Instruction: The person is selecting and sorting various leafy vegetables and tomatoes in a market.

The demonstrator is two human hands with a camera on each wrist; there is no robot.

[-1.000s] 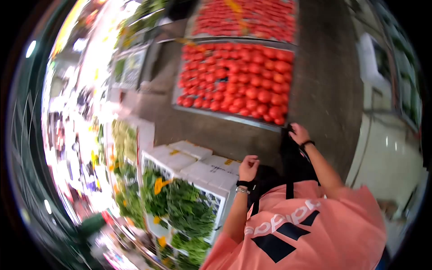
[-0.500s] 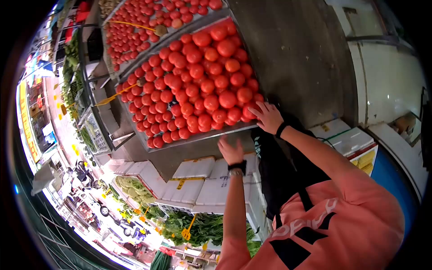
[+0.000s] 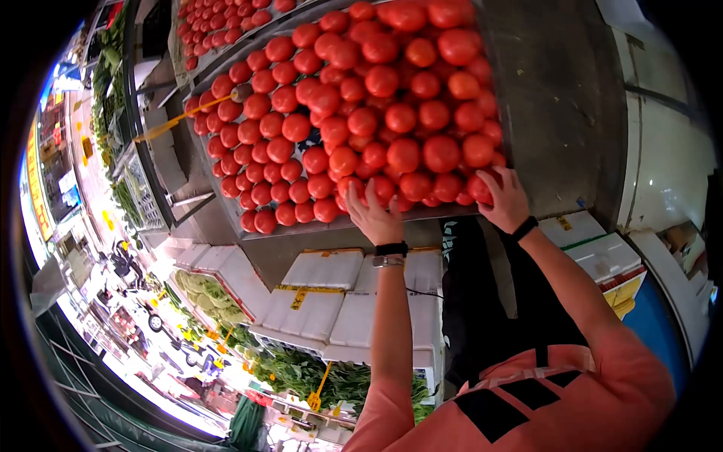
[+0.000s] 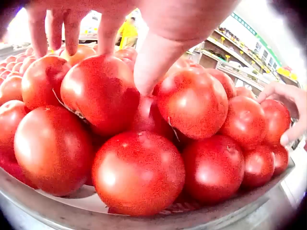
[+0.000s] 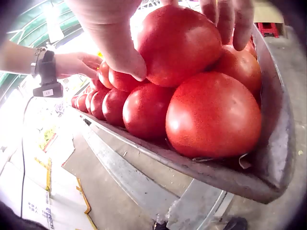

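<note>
Many red tomatoes (image 3: 403, 154) lie in rows in a metal-rimmed tray (image 5: 158, 155). My left hand (image 3: 375, 220) is over the near edge, its fingers spread; the left wrist view shows the fingers (image 4: 108, 33) and thumb reaching down around one tomato (image 4: 100, 93), with contact unclear. At the near right corner my right hand (image 3: 507, 202) holds a large tomato (image 5: 177, 45), thumb on one side and fingers on the other, as the right wrist view shows. The fingers' far ends are partly hidden behind it.
White foam boxes (image 3: 301, 313) and leafy greens (image 3: 343, 380) stand at the lower left of the tray. Another tomato tray (image 3: 218, 22) lies beyond. A yellow tag (image 3: 169, 129) sticks out at the left, and a pale counter (image 3: 666, 166) stands on the right.
The tray fills more of the head view. Both hands have come to the tomatoes at its near edge; my right hand has taken hold of one at the corner.
</note>
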